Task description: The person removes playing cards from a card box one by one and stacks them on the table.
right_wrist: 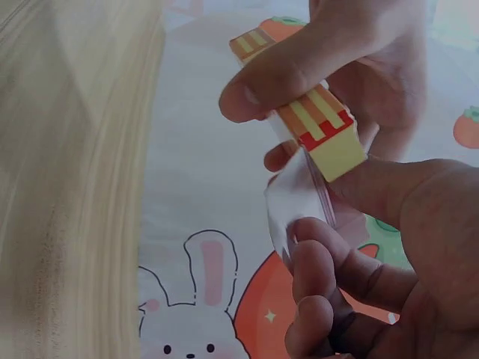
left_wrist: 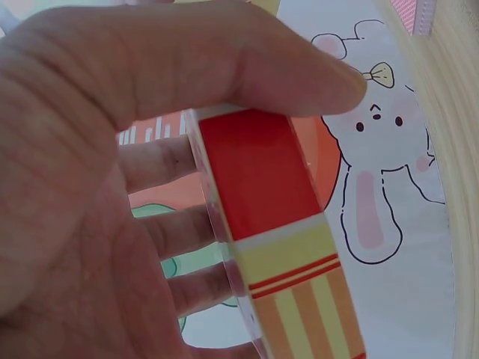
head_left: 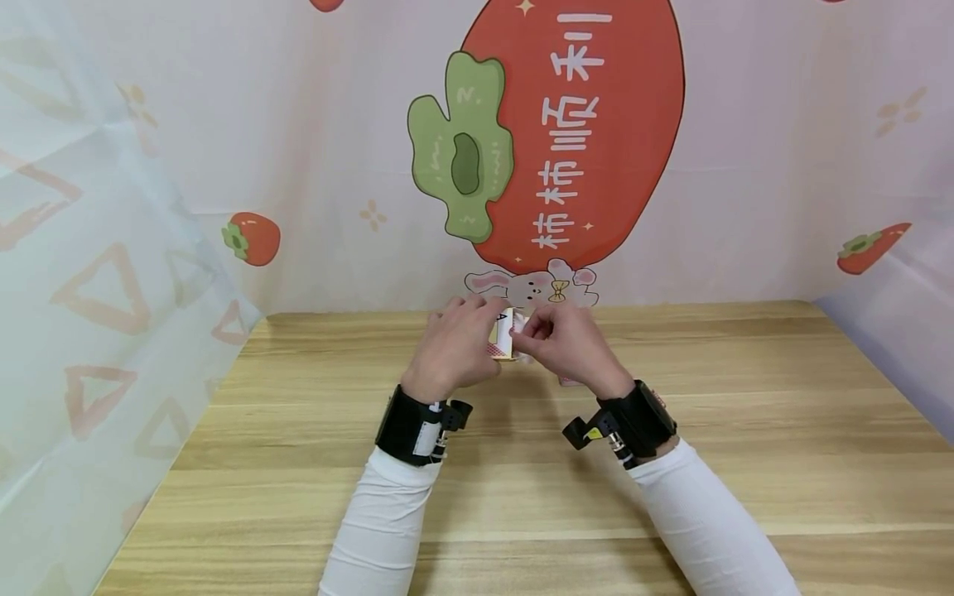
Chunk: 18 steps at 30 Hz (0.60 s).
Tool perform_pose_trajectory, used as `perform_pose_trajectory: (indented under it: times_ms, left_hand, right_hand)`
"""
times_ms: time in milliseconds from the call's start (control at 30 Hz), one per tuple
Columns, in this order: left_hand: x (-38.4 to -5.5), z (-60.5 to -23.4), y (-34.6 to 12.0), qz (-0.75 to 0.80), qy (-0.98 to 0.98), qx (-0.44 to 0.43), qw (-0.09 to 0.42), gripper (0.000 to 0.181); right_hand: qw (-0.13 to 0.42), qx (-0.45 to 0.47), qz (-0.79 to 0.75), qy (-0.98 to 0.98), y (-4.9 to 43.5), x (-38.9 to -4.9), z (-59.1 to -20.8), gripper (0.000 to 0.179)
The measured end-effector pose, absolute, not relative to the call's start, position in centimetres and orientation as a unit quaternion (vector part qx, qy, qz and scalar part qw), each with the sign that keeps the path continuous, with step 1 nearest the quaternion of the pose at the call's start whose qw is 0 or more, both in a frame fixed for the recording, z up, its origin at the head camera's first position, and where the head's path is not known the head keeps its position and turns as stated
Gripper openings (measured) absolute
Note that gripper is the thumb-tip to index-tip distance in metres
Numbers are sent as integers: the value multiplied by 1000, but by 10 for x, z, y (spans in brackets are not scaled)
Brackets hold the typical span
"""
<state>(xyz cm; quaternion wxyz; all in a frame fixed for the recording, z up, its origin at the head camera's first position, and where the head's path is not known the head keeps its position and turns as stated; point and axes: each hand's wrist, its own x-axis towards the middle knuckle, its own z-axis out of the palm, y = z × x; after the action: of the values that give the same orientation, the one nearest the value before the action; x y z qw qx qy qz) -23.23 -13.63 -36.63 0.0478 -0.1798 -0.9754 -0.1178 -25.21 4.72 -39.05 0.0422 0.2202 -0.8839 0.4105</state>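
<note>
Two hands meeting above far edge of wooden table (head_left: 745, 430), just in front of backdrop w/ rabbit print (head_left: 532, 285). Left hand (head_left: 455, 343) clenched round small card box (head_left: 504, 335), thumb over one narrow edge, fingers behind; box held off the table, red & yellow striped edge facing left wrist cam. Right hand (head_left: 570, 343) pinching clear plastic wrap (right_wrist: 296, 206) at box end betw. thumb & fingertips (right_wrist: 314, 254), wrap partly lifted away from box corner but touching it. White sleeves, black wrist straps on both arms. Big red persimmon print on backdrop behind
</note>
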Motion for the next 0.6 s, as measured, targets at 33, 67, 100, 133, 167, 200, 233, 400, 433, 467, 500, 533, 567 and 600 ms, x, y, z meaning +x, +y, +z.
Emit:
perform_pose_trajectory:
  times_ms: [33,67,100,133,167,200,233,400,433,467,500,533,567,600]
  left_hand:
    - [-232,-366,-136,-118,-975,-182,49,68]
    - [-232,-367,-136,-119,-974,-184,50,68]
    - [-232,-367,-135,-120,-974,-185,51,67]
    - [-233,-367,-135,-121,-974,-186,51,68]
    - [-233,-367,-135,-121,-974,-186,51,68]
    - [-233,-367,-135,-120,-974,-185,51,68]
    - [-233,-367,-136,-121,-974,-184,50,69]
    - [-233,-367,-138,-126,-975,-176,46,72]
    - [-233,-367,-138,-128,-975,-175,44,72]
    - [-233,-367,-138,-129,-975,-174,42,73]
    - [-233,-367,-139,-132,-975,-173,41,74]
    - [-233,-367,-139,-133,-975,-171,38,74]
    - [-233,-367,-139,-133,-976,-169,36,75]
    - [-234,-367,-140,-135,-976,-167,35,75]
  right_hand:
    - [40,218,407,-886,47,-253,-392,19]
    - [38,217,404,-888,47,-253,-392,20]
    - [36,214,401,-890,47,-253,-392,20]
    - [32,212,400,-891,48,-254,-392,20]
    - [29,213,401,-891,48,-254,-392,20]
    - [26,212,401,-891,49,-254,-392,20]
    - [22,211,401,-891,50,-255,-391,20]
    - [-12,208,411,-887,58,-257,-385,21]
    - [-20,208,415,-886,60,-257,-383,21]
    - [-29,209,419,-883,62,-258,-382,22]
    - [-37,210,423,-881,64,-258,-381,22]
    - [-44,212,425,-879,66,-259,-381,23]
    - [-51,213,427,-877,68,-260,-380,24]
    - [-56,215,428,-876,70,-260,-380,25]
